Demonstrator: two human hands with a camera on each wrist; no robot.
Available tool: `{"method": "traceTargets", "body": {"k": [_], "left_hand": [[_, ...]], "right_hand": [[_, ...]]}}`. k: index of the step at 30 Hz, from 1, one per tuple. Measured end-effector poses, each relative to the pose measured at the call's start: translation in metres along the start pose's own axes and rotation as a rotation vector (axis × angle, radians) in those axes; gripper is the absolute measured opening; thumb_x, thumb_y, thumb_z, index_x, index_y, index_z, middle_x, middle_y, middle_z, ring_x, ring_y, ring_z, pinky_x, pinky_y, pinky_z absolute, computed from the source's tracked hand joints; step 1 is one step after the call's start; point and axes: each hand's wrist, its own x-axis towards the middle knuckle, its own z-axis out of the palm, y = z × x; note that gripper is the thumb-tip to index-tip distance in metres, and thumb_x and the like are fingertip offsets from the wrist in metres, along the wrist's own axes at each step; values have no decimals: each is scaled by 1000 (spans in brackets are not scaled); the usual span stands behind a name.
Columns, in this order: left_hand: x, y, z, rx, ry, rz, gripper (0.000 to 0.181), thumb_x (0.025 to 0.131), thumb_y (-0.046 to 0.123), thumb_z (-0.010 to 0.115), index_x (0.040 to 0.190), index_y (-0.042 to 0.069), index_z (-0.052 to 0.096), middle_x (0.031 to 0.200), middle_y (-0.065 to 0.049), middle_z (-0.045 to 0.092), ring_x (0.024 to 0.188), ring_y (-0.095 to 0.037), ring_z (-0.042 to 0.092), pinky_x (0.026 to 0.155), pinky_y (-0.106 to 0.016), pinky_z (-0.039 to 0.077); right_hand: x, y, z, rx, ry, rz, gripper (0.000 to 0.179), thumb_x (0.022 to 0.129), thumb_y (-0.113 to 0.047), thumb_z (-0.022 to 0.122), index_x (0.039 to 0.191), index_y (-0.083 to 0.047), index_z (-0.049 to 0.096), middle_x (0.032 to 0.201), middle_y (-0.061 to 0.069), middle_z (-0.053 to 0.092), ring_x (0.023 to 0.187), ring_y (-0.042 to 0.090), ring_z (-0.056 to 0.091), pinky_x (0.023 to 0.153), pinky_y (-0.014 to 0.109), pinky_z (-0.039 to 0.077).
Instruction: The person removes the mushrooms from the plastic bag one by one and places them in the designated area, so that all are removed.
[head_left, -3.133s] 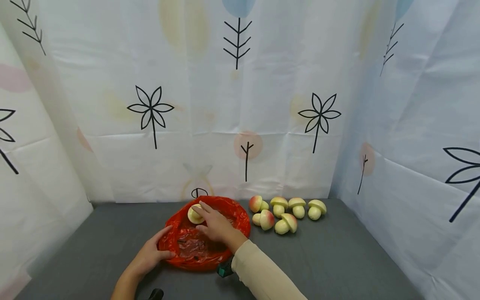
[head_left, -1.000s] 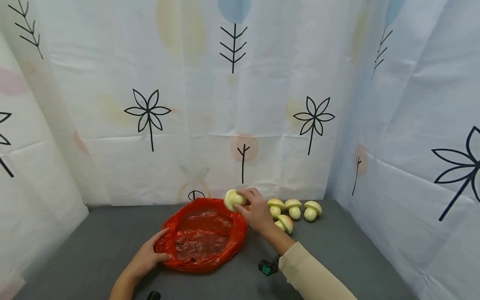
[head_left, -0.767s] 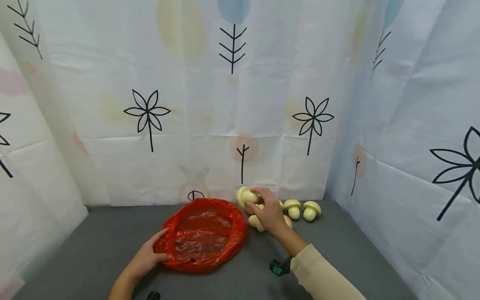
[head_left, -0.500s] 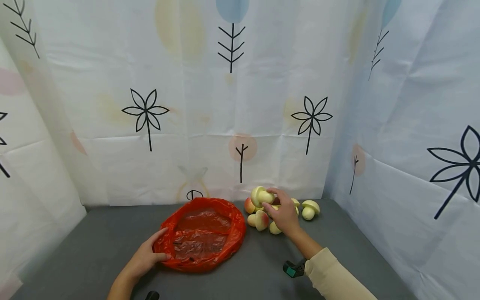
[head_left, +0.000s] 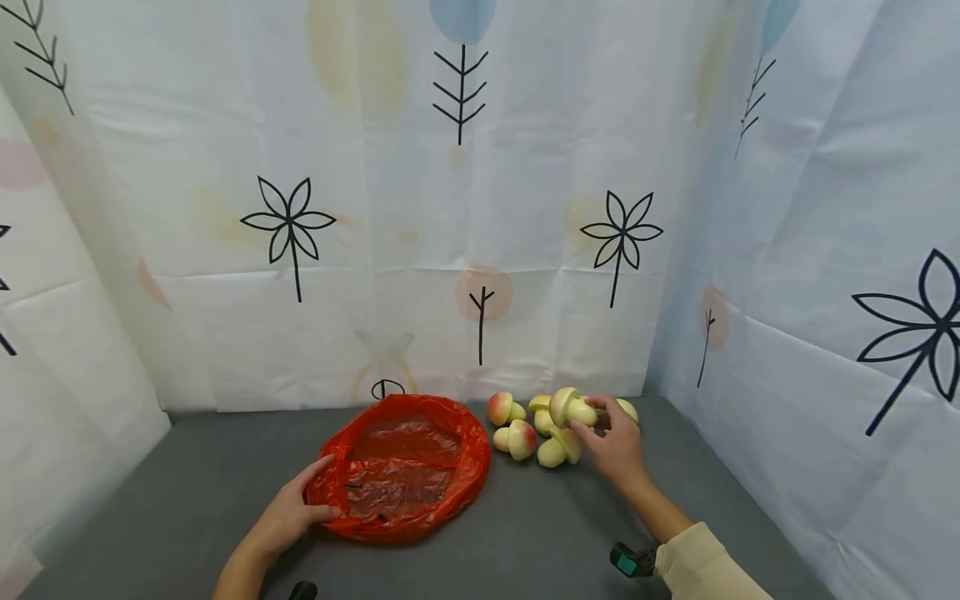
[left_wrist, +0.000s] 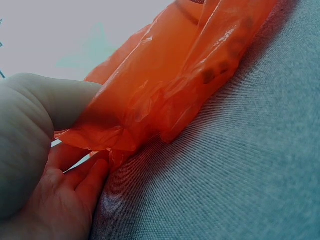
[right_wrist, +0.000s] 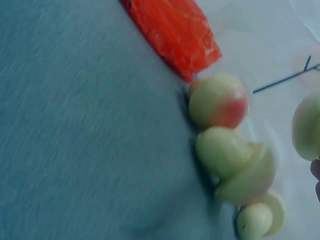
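My left hand (head_left: 288, 512) grips the left rim of a round, opened-out red plastic bag (head_left: 474, 479); in the left wrist view, the thumb (left_wrist: 75, 102) lies over the film and the fingers are on its other side. No mushroom shows inside the bag. To the right, my right hand (head_left: 618, 446) pinches a pale yellow-green toy mushroom (head_left: 564, 407), cap toward the left, over a group of similar ones. In the right wrist view, the held mushroom (right_wrist: 306, 127) is cut off by the frame's right edge.
Pink-tinged mushrooms (head_left: 516, 440) lie just right of the bag. Several more sit beside them, one mushroom (head_left: 628, 409) partly hidden behind my right hand. A patterned white curtain (head_left: 420, 333) stands behind the grey table (head_left: 225, 467). A dark wrist device (head_left: 632, 560) hangs under my right forearm.
My right hand has carried the mushroom from over the bag rightward, past the pink-tinged ones, and lower over the group. My left hand keeps its place on the bag's rim.
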Motion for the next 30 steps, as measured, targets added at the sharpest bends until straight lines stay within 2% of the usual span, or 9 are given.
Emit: {"method": "traceTargets", "body": {"k": [4,6,12,16,20,23,27,30], "left_hand": [[1,-1,1,5,-1,5,90,78,11,78,152,6,28,152,-33,19,131,-48,30,98,-51,41],[1,-2,2,6,0,6,90,78,11,78,152,6,28,151,-32,20,131,-47,30,98,-50,40],[3,-1,3,3,1,19,89,78,10,77,152,5,28,151,-32,21,132,-46,30,99,-51,39],[5,1,4,5,1,20,88,79,9,76,152,5,28,151,-33,20,132,-47,29,101,-53,37],[5,1,5,11,5,28,88,79,9,76,152,3,28,150,-34,21,132,-48,29,101,-54,37],[5,0,5,5,15,47,87,79,9,77,151,3,30,150,-34,23,132,-48,30,100,-51,38],[5,-3,5,-6,42,73,84,78,9,77,150,6,34,149,-32,27,129,-42,35,94,-40,43],[3,-4,3,-27,62,78,81,79,12,77,149,7,37,149,-29,30,126,-38,38,89,-32,45]], "right_hand": [[-7,11,-10,15,-15,88,39,79,-2,79,113,3,60,106,18,63,84,34,68,63,24,52],[-11,17,-15,5,-24,152,39,80,-3,78,114,3,59,107,18,63,85,33,68,64,22,51],[-24,34,-28,-75,-57,329,37,82,-9,77,112,3,59,104,20,64,87,32,65,65,25,50],[-28,42,-32,-107,-91,416,38,83,-14,77,111,4,59,104,21,65,94,34,63,74,32,50],[-32,47,-35,-131,-151,457,39,85,-18,76,112,4,58,105,22,66,98,36,61,79,42,49],[-35,50,-36,-150,-191,463,40,85,-21,75,112,4,58,104,22,66,97,37,61,79,45,48],[-36,53,-36,-168,-209,471,39,85,-23,75,109,3,58,102,21,67,95,36,62,76,42,48],[-36,56,-34,-175,-223,468,38,86,-23,74,109,3,58,102,20,67,95,36,62,78,44,48]]}}
